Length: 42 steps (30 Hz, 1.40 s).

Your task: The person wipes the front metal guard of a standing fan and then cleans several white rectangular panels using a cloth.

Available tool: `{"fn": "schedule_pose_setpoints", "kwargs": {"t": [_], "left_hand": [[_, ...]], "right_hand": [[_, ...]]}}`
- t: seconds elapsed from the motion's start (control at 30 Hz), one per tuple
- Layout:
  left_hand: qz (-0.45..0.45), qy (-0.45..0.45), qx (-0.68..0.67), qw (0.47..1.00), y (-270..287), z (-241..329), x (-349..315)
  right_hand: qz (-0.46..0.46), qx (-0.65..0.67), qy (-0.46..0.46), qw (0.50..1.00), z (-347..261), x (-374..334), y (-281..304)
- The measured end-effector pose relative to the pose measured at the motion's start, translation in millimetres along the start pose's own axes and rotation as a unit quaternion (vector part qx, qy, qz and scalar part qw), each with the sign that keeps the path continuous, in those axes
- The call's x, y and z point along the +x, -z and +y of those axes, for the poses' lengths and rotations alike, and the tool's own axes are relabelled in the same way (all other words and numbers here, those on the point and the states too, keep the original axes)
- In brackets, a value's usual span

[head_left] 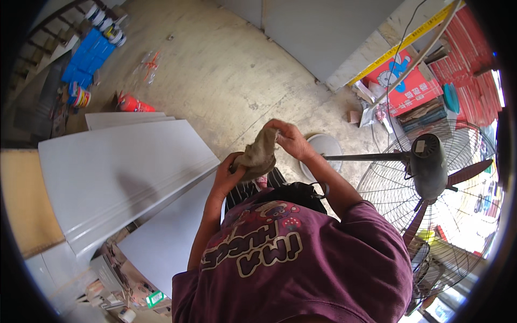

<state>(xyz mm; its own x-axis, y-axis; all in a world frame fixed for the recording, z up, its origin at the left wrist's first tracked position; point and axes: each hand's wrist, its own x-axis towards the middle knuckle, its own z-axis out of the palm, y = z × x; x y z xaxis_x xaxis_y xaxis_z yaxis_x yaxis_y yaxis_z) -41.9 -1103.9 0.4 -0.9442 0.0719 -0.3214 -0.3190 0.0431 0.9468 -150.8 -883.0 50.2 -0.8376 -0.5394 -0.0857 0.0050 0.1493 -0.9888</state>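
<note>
A crumpled grey-brown cloth [259, 154] hangs between my two hands in front of my body. My left hand [228, 173] grips its lower left end, the fingers curled round the fabric. At the upper right end, my right hand [290, 139] pinches the cloth, with the fingertips partly hidden by it. To the left of my hands lies a large pale grey-white panel [129, 167], its ridged edge passing close to my left hand. Another white panel [167, 237] lies lower, beside my left forearm.
On my right stands a large fan [428, 167] with a wire cage, pole and round base [322, 153]. A red fire extinguisher [134, 104] lies beyond the panels. Blue boxes [89, 56] are stacked far left. Red stacked material [468, 70] and a red printed board [404, 83] stand far right.
</note>
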Motion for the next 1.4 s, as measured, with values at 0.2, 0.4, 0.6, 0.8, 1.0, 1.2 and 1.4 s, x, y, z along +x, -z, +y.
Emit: {"fn": "schedule_pose_setpoints", "kwargs": {"t": [0.2,0.4,0.6,0.8,1.0,1.2,1.4], "left_hand": [[-0.001,-0.123,0.201,0.972,10,31,70],[-0.002,-0.088,0.196,0.977,46,63,144],[0.073,-0.226,0.298,0.924,97,119,227],[0.025,-0.152,0.100,0.983,123,239,289],[0.144,-0.570,0.025,0.808,73,313,286],[0.001,-0.462,-0.032,0.886,42,308,363],[-0.071,-0.379,-0.010,0.923,14,366,449]], "right_hand": [[0.195,-0.079,0.153,0.966,-79,30,35],[0.288,-0.130,0.167,0.934,-126,70,67],[0.388,-0.172,0.099,0.900,-143,101,109],[0.470,0.022,0.177,0.864,-170,125,130],[0.469,-0.199,0.233,0.828,-182,133,118],[0.438,-0.250,0.187,0.843,-142,188,184],[0.426,-0.265,0.151,0.852,-144,189,296]]}}
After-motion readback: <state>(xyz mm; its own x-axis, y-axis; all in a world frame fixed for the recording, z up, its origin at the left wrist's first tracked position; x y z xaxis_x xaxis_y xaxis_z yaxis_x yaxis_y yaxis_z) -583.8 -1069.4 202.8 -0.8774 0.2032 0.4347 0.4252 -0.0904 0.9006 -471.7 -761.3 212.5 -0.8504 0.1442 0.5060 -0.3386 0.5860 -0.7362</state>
